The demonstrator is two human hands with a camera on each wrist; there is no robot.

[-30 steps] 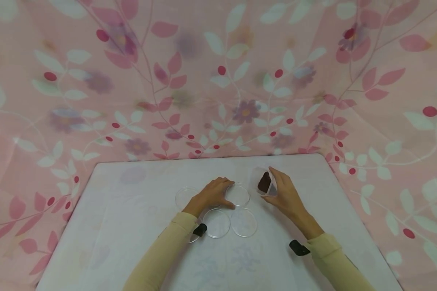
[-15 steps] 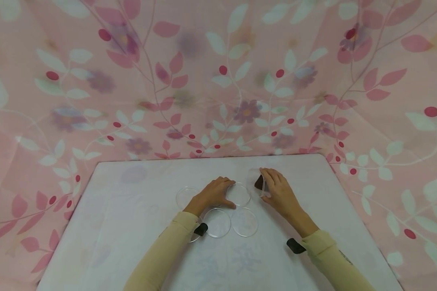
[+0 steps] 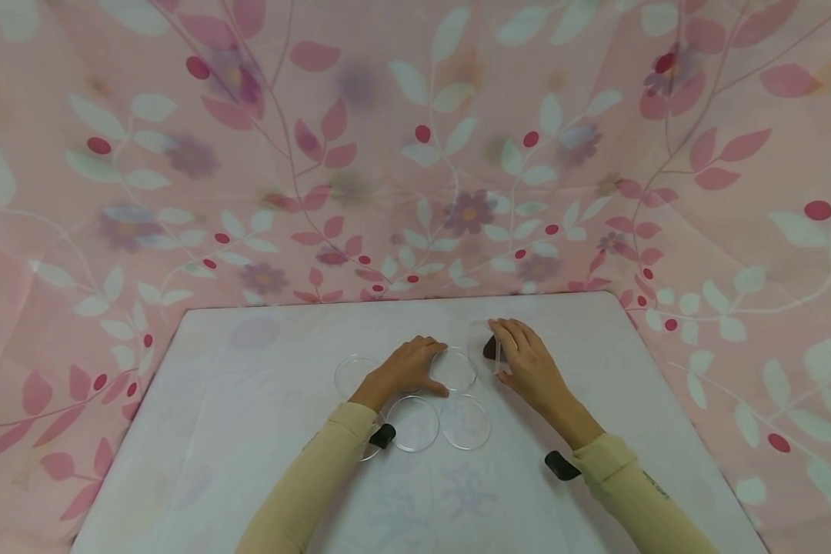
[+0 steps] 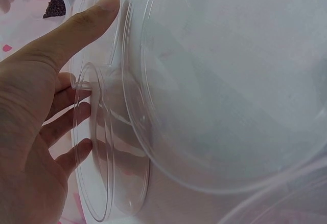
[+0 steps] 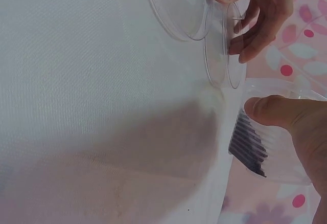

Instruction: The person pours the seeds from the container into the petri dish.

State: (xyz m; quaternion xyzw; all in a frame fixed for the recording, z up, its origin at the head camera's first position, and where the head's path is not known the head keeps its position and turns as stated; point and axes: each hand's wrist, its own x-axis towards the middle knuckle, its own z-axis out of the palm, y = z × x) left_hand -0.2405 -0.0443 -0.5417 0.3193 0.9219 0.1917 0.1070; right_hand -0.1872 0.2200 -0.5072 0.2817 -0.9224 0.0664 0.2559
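Over the middle of the table my left hand (image 3: 405, 368) reaches around a clear round plastic cup (image 3: 455, 371), thumb at its near side and fingers at its far side. My right hand (image 3: 529, 368) grips a clear ribbed plastic container (image 5: 288, 157), tilted toward the left and held just right of that cup. Dark brown granular stuff (image 5: 248, 146) lies inside the container, showing through its wall. Another clear round cup (image 4: 112, 147) stands below my left hand, its rim partly in front of the fingers in the left wrist view.
More clear round cups (image 3: 412, 425) stand close together in two rows, one partly hidden by my left sleeve. They stand on a white-covered table (image 3: 249, 415). A pink floral cloth (image 3: 415, 154) hangs behind and beside the table.
My right hand has moved slightly left and turned the container, so less of the brown contents shows in the head view. My left hand stays in place.
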